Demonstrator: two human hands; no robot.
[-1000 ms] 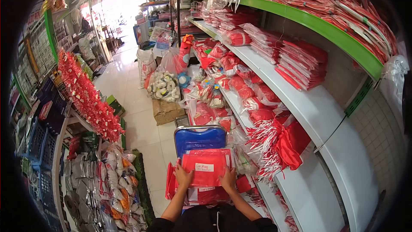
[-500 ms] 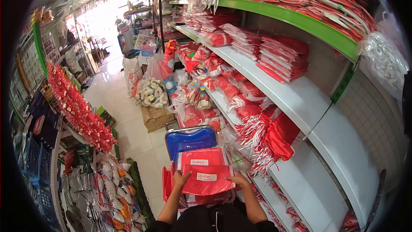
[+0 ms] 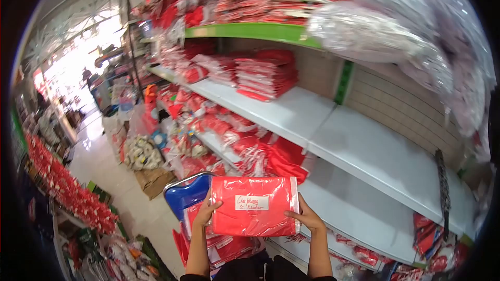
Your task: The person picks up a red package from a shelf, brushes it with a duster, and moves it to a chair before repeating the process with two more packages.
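A flat red packet (image 3: pixel 255 224) in clear plastic, with a handwritten white label, is held up in front of my body. My left hand (image 3: pixel 205 213) grips its left edge, thumb on top. On the opposite edge my right hand (image 3: pixel 308 217) is closed the same way. Below the packet lie more red plastic-wrapped packets (image 3: pixel 224 250), partly hidden by it and my arms. They rest by a blue chair (image 3: pixel 187 193) with a metal rim.
To the right stand pale shelves (image 3: pixel 375 130); one level bears a stack of red packets (image 3: pixel 265 75). Bundles in silvery plastic (image 3: pixel 375 31) hang at upper right. A bag of light-coloured items (image 3: pixel 141 153) sits on a brown carton (image 3: pixel 155 181) beside the tiled aisle (image 3: pixel 94 158).
My hands have raised the labelled packet off the pile, closer to the camera. My view has swung right, so the shelves and chair now appear further left.
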